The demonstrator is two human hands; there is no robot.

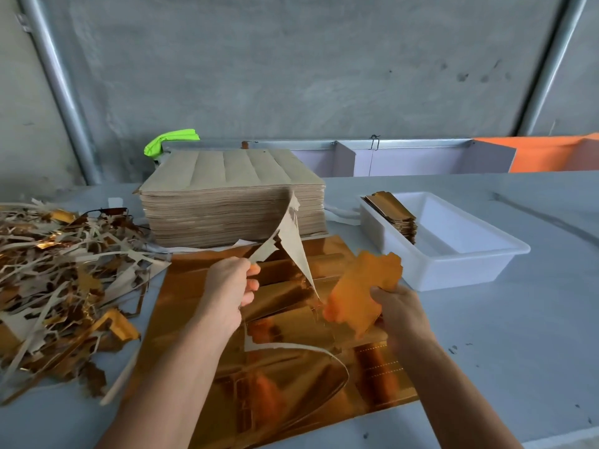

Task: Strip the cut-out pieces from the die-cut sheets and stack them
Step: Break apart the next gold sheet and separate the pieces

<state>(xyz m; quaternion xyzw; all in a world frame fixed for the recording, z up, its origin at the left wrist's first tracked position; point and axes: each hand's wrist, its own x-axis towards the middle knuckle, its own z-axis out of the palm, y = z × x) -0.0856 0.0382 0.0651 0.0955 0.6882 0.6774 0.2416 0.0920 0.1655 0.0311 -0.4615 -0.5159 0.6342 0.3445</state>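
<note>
A gold die-cut sheet (pixel 285 377) lies flat on the grey table (pixel 505 335), where the right hand (pixel 397 311) grips a cut-out piece (pixel 363 294) above it and the left hand (pixel 227 286) pinches a strip of waste (pixel 287 234) peeled upward. Behind stands a tall stack of sheets (pixel 233 199); a white tray (pixel 453 247) holding stacked pieces (pixel 393 212) sits right, a scrap heap (pixel 61 286) left.

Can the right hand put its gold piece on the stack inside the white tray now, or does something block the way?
Probably yes. The right hand grips the cut-out piece, the white tray is open-topped just beyond it, and nothing lies between them or covers the stack.
</note>
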